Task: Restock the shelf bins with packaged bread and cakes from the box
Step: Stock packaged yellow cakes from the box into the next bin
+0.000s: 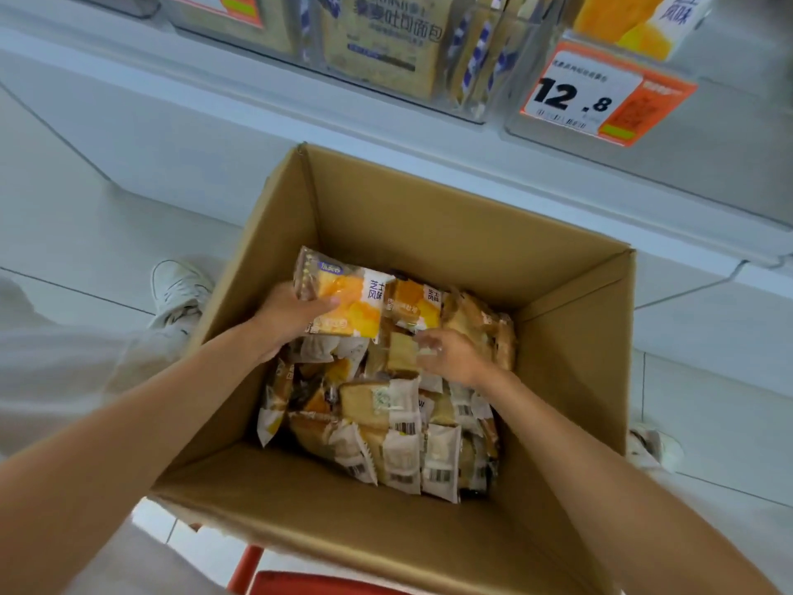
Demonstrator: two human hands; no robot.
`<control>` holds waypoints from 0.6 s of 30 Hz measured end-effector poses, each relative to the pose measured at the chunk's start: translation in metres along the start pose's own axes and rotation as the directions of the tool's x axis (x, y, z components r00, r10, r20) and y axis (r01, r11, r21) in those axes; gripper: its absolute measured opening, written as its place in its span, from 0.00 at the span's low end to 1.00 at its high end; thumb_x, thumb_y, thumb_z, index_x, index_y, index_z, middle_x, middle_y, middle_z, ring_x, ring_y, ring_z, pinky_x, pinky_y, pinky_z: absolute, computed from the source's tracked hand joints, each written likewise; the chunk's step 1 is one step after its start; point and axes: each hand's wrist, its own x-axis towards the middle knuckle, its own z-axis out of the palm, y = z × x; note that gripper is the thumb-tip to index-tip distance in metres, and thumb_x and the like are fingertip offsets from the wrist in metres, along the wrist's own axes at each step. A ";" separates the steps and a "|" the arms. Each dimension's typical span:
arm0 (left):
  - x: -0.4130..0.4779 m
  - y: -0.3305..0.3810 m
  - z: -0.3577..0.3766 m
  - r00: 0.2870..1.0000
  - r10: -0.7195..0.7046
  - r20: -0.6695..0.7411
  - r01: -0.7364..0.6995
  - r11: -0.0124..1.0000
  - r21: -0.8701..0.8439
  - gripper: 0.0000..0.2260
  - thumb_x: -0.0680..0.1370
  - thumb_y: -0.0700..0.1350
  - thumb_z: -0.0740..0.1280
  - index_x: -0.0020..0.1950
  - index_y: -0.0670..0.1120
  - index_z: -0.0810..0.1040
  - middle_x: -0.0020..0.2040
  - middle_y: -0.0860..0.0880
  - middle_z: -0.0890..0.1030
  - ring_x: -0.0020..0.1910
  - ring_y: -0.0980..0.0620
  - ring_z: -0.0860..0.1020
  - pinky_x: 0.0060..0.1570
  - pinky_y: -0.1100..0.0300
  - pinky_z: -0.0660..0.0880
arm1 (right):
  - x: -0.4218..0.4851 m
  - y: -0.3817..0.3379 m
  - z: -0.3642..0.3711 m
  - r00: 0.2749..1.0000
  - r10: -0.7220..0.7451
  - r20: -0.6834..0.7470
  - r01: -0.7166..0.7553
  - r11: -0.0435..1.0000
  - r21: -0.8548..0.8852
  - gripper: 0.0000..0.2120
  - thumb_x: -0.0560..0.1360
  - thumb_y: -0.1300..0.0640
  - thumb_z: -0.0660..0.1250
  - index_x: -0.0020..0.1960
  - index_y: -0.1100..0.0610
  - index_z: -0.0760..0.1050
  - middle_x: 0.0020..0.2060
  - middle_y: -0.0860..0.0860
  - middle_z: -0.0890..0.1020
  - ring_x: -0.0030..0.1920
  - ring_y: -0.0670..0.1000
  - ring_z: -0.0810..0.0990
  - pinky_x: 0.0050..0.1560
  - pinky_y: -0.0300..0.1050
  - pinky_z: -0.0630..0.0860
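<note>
An open cardboard box stands below the shelf, holding several packaged cakes in a loose heap. My left hand grips a yellow and white cake packet, lifted a little above the heap at the box's left side. My right hand is down in the heap, its fingers curled on another packet lying just right of the held one. Clear shelf bins at the top hold packaged bread and cakes.
An orange and white price tag reading 12.8 hangs on the front of the right bin. A white shoe stands on the pale tiled floor left of the box. Something red shows under the box's near edge.
</note>
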 end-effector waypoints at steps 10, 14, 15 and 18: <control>0.000 0.008 0.009 0.999 -0.035 0.029 0.036 0.999 -0.036 0.07 0.79 0.45 0.68 0.56 0.51 0.75 0.55 0.48 0.82 0.52 0.52 0.81 0.47 0.55 0.80 | 0.006 0.011 0.032 0.964 -0.046 0.263 0.088 0.984 -0.152 0.06 0.76 0.54 0.71 0.43 0.50 0.74 0.44 0.46 0.74 0.45 0.46 0.74 0.51 0.46 0.70; -0.005 0.019 0.005 0.994 -0.019 0.105 0.024 0.999 -0.041 0.15 0.80 0.45 0.67 0.66 0.47 0.73 0.59 0.47 0.81 0.57 0.49 0.80 0.54 0.48 0.80 | -0.026 -0.002 -0.027 0.993 -0.102 -0.064 0.102 0.995 0.000 0.03 0.77 0.59 0.68 0.49 0.53 0.75 0.50 0.55 0.78 0.44 0.53 0.78 0.43 0.50 0.74; -0.008 0.022 0.005 0.994 -0.010 0.113 0.017 0.998 -0.062 0.15 0.80 0.45 0.66 0.67 0.46 0.73 0.60 0.45 0.81 0.58 0.48 0.80 0.53 0.48 0.80 | -0.037 -0.009 -0.045 0.980 -0.124 -0.156 0.125 0.992 -0.004 0.04 0.77 0.59 0.68 0.48 0.52 0.75 0.45 0.52 0.78 0.38 0.49 0.76 0.37 0.47 0.72; -0.020 0.037 0.007 0.998 -0.003 0.065 0.011 0.992 -0.128 0.15 0.81 0.46 0.65 0.67 0.45 0.72 0.61 0.42 0.81 0.55 0.47 0.81 0.49 0.50 0.80 | -0.072 -0.040 -0.090 0.879 -0.246 -0.408 0.272 0.962 0.006 0.03 0.76 0.60 0.69 0.46 0.53 0.76 0.43 0.48 0.81 0.40 0.48 0.78 0.40 0.45 0.73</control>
